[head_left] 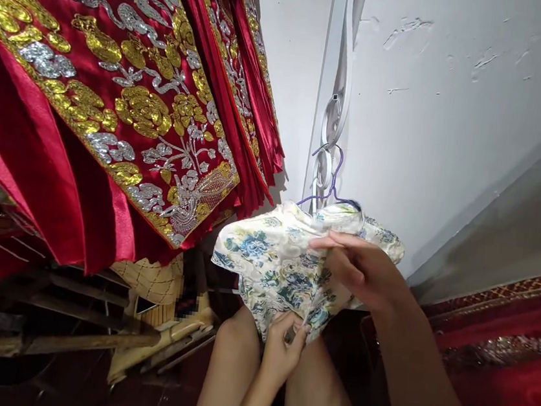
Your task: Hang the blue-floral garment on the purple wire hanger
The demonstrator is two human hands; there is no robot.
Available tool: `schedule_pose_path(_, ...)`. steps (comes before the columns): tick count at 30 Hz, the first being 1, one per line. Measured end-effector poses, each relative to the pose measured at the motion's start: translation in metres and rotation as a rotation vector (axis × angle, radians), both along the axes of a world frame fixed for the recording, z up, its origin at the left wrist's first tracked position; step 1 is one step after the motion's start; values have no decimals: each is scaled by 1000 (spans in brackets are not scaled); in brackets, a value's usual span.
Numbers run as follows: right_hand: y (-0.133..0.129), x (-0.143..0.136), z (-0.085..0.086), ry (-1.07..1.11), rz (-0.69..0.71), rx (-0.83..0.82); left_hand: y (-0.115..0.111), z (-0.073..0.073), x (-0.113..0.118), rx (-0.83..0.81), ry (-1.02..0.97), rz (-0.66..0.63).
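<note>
A white garment with blue, green and yellow flowers point(286, 276) hangs in front of me on a purple hanger point(337, 171). Its collar is at the top, and a seam runs down the front. My left hand point(283, 344) is low at the garment's bottom edge, thumb and finger pinching the cloth by the front seam. Higher up, just below the collar, my right hand point(358, 268) lies over the front of the garment. Its upper fingers reach out to the left, and the hand is slightly blurred. I see nothing held in it, though it hides part of the cloth.
The hanger hooks onto a white curled metal stand point(337, 106) against a pale wall point(431, 117). Red cloth panels with gold and silver embroidery point(144, 110) hang at the left. Below them is bamboo furniture point(64, 342). More red sequinned cloth point(501, 360) is at the right.
</note>
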State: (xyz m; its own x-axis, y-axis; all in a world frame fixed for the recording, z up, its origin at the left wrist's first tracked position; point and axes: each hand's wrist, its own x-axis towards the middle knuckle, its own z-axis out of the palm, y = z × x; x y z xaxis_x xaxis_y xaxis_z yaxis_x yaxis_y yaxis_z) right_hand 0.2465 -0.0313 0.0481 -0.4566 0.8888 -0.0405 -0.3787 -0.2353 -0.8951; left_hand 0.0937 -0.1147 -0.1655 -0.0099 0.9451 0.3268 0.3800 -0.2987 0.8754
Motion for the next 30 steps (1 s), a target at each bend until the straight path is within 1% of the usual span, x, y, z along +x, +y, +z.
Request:
schedule_pose_path(2, 1, -5, 6, 18, -27, 40, 3, -5, -3, -13, -11, -11)
schedule_pose_path(3, -1, -7, 4, 22, -32, 68, 4, -8, -5, -27, -27, -16)
schedule_pose_path(5, -7, -11, -6, 9, -13, 115, 5, -9, -9, -57, -63, -20)
schedule_pose_path(6, -10, -13, -13, -4, 11, 126, 5, -7, -11, -63, -75, -21)
schedule_pose_path(7, -14, -15, -20, -15, 31, 129, 5, -1, -13, -62, -78, -22)
schedule_pose_path(8, -16, -16, -27, -28, 48, 126, 6, 8, -16, -45, -79, -19)
schedule_pose_path(9, -18, -17, -33, -40, 50, 124, 8, 20, -18, -9, -85, -6)
schedule_pose_path(10, -19, -18, -37, -54, 39, 128, 11, 35, -20, 44, -93, 15)
schedule_pose_path(12, -17, -19, -40, -88, -2, 164, 19, 73, -22, 206, -122, 96)
schedule_pose_path(14, -15, -18, -37, -140, -24, 208, 32, 113, -23, 367, -112, 164)
schedule_pose_path(15, -14, -18, -35, -165, -30, 232, 40, 133, -22, 431, -69, 160)
schedule_pose_path(16, -12, -16, -32, -187, -41, 259, 48, 151, -21, 478, 0, 123)
schedule_pose_path(17, -11, -15, -30, -199, -66, 288, 57, 165, -18, 494, 90, 53)
schedule_pose_path(18, -10, -13, -30, -201, -100, 313, 65, 177, -16, 500, 168, -15)
schedule_pose_path(19, -8, -11, -31, -197, -136, 338, 72, 186, -12, 511, 228, -52)
schedule_pose_path(20, -5, -10, -33, -192, -172, 359, 77, 192, -8, 525, 273, -74)
schedule_pose_path(22, 4, -8, -43, -195, -217, 384, 83, 196, 1, 581, 319, -49)
schedule_pose_path(23, 10, -8, -49, -202, -214, 383, 83, 196, 4, 615, 328, -21)
schedule_pose_path(25, 20, -10, -64, -234, -148, 362, 82, 197, 5, 680, 288, 75)
schedule_pose_path(26, 23, -11, -71, -257, -95, 348, 82, 198, 2, 705, 230, 155)
schedule_pose_path(28, 24, -14, -85, -309, 20, 325, 84, 199, -15, 723, 27, 387)
schedule_pose_path(30, 16, -14, -97, -332, 115, 293, 91, 196, -42, 644, -289, 616)
